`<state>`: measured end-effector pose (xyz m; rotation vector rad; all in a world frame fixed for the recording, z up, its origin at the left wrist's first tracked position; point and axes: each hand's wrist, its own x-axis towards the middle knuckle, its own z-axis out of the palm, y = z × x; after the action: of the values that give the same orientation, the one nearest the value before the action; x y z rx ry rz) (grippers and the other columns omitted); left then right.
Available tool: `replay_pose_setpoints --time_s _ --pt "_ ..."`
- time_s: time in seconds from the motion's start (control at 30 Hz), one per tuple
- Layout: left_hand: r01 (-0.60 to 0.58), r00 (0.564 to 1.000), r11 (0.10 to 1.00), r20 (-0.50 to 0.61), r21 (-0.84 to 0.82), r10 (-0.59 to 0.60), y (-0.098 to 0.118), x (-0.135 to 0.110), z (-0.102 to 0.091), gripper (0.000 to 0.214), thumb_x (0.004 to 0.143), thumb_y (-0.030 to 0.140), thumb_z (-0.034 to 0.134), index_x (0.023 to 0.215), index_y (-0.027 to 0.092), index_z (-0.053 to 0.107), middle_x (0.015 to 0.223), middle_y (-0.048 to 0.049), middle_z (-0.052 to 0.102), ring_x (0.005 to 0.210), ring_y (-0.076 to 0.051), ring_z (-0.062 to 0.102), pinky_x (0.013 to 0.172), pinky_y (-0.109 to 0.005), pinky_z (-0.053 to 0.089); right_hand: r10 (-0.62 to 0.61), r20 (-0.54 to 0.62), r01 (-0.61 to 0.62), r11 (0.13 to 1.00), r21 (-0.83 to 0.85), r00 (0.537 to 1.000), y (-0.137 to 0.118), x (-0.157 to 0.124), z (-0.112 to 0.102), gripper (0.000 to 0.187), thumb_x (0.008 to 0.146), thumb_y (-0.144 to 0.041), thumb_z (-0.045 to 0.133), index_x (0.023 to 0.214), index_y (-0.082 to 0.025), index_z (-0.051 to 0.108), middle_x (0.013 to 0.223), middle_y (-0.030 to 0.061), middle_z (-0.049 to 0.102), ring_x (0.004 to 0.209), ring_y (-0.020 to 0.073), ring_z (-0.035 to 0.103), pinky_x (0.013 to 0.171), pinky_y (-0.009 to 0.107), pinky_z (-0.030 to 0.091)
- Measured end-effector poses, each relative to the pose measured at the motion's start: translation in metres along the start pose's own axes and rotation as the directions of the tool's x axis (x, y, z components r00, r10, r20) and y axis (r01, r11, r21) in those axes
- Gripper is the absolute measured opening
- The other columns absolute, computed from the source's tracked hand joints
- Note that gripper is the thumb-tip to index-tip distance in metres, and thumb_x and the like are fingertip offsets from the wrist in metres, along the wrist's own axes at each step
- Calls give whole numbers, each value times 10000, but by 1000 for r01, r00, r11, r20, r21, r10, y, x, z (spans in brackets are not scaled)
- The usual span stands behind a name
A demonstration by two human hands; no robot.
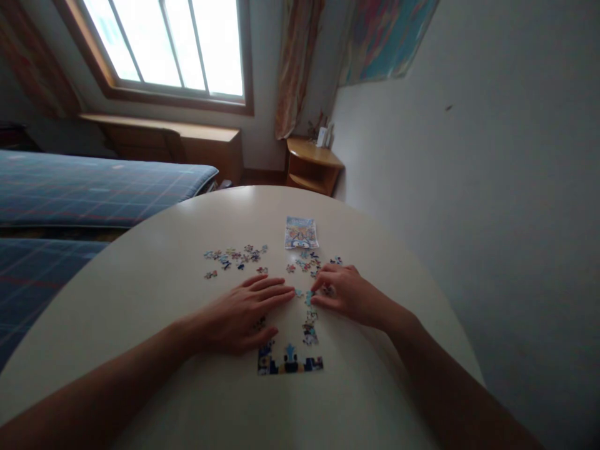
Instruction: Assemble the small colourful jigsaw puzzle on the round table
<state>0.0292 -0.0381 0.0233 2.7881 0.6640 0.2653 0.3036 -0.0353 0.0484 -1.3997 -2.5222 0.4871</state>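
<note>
A partly joined jigsaw [290, 361] lies on the round white table [154, 300] close to me. My left hand [244, 312] rests flat on the table over the puzzle's upper left part, fingers stretched toward the right. My right hand [344, 290] is curled, its fingertips pinching or pressing a small bluish piece [308, 296] at the top of the joined column. Loose pieces [234, 256] are scattered further back on the left, and more loose pieces [309, 262] lie just beyond my right hand. A small reference picture [300, 232] lies behind them.
A bed with a blue checked cover [84, 187] stands to the left of the table. A wooden corner shelf [312, 165] and a low wooden cabinet [187, 144] sit under the window. A white wall [469, 187] runs close along the right.
</note>
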Motion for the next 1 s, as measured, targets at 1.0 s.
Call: replay_pose_setpoints --time_s 1.0 --pt "24 999 998 -35 61 -22 36 1 5 655 845 305 582 1459 198 381 1506 -154 451 1414 -334 381 1162 -544 313 -8 4 8 1000 20 1000 -4 4 3 103 852 -295 732 920 -218 724 962 32 692 872 175 632 928 385 334"
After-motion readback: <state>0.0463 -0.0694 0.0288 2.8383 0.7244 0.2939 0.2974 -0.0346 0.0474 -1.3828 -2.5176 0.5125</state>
